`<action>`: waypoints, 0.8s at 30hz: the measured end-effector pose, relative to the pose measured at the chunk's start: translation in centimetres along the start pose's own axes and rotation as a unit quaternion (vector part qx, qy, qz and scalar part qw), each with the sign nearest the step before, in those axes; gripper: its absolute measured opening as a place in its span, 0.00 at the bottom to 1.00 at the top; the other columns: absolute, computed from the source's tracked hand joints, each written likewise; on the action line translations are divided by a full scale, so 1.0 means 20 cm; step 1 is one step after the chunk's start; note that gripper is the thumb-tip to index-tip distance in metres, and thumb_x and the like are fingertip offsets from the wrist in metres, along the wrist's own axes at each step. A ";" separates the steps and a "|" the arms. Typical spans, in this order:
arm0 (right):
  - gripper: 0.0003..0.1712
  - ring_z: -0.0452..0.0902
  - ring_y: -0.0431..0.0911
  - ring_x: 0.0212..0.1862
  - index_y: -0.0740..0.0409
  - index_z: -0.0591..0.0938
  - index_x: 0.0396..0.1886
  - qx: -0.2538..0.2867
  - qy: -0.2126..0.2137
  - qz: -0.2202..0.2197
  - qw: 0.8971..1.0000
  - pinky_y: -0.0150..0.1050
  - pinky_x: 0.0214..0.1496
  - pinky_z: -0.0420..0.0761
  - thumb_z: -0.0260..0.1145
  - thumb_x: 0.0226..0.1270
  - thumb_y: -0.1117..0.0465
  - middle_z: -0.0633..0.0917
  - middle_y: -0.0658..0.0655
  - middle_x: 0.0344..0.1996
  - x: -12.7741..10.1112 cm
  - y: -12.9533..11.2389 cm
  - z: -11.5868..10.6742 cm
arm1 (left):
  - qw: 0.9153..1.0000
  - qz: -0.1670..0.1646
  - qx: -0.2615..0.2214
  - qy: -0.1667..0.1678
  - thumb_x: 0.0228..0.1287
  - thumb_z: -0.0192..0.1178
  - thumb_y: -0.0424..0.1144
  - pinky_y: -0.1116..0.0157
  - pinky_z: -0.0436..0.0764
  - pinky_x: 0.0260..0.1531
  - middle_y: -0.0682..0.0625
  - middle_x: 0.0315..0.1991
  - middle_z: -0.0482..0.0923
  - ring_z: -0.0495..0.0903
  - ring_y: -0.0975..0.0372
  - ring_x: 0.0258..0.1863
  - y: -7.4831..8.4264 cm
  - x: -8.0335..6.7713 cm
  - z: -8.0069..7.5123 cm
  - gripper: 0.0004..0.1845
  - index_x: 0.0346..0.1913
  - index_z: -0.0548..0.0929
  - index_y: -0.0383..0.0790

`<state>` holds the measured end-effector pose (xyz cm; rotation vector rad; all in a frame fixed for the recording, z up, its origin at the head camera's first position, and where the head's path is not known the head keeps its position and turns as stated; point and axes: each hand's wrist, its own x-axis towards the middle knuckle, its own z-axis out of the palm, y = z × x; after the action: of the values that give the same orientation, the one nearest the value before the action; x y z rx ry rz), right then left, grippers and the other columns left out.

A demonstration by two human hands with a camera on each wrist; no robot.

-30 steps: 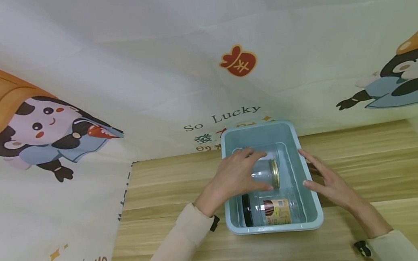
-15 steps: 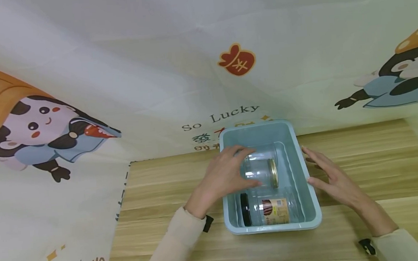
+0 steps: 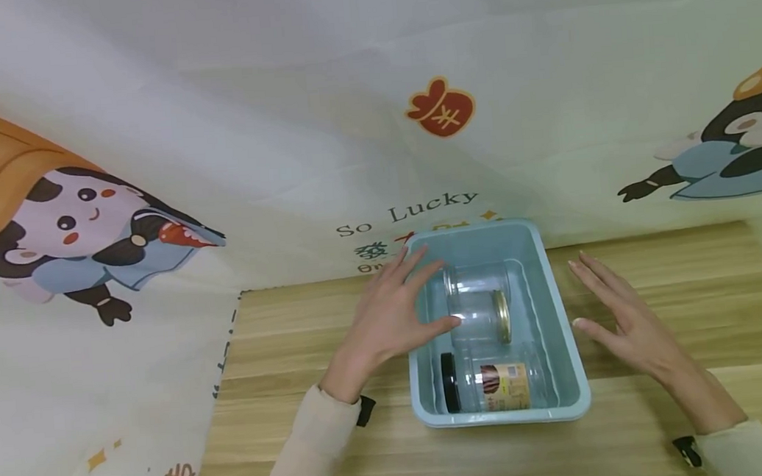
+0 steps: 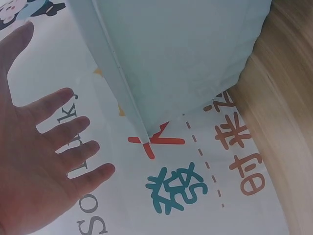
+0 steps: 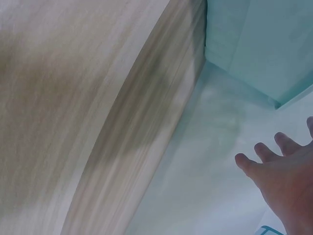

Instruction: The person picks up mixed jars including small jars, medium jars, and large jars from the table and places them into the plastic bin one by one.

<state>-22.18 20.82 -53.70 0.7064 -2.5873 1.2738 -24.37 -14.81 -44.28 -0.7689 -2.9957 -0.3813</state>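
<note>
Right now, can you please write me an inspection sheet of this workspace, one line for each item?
Surface: wooden table, printed cloth behind and at left.
Job's things: blue bin holds three jars lying down: clear jar, gold-lid jar, labelled black-lid jar.
Clutter: nothing seen.
Grips: left hand open, thumb by the gold-lid jar; right hand open, beside the bin.
Cables: nothing seen.
Surroundings: cartoon figures and "So Lucky" on the cloth.
</note>
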 end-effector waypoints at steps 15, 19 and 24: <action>0.49 0.44 0.62 0.77 0.48 0.57 0.79 -0.081 -0.002 -0.014 0.997 0.67 0.72 0.47 0.69 0.61 0.54 0.53 0.59 0.78 -0.01 -0.01 -0.03 | 0.999 -0.024 0.010 0.022 0.59 0.50 0.76 0.44 0.42 0.72 0.48 0.80 0.39 0.37 0.50 0.78 -0.03 -0.07 0.05 0.50 0.79 0.52 0.56; 0.49 0.41 0.64 0.77 0.48 0.55 0.80 -0.110 -0.005 -0.019 0.994 0.63 0.74 0.40 0.68 0.63 0.49 0.49 0.61 0.79 -0.02 0.00 -0.05 | 0.999 -0.036 0.004 0.036 0.61 0.50 0.74 0.45 0.40 0.72 0.48 0.80 0.38 0.37 0.50 0.78 -0.07 -0.11 0.07 0.49 0.80 0.50 0.56; 0.50 0.36 0.62 0.78 0.49 0.54 0.80 -0.132 -0.008 -0.014 0.991 0.63 0.74 0.35 0.68 0.63 0.49 0.47 0.62 0.79 -0.04 0.02 -0.05 | 0.998 -0.052 -0.007 0.045 0.61 0.46 0.76 0.44 0.40 0.72 0.49 0.80 0.37 0.35 0.51 0.78 -0.11 -0.16 0.08 0.50 0.80 0.48 0.57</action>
<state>-21.64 22.11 -53.54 0.7013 -2.6783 0.8947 -22.63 -17.88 -46.53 -0.5822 -2.9587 -0.4272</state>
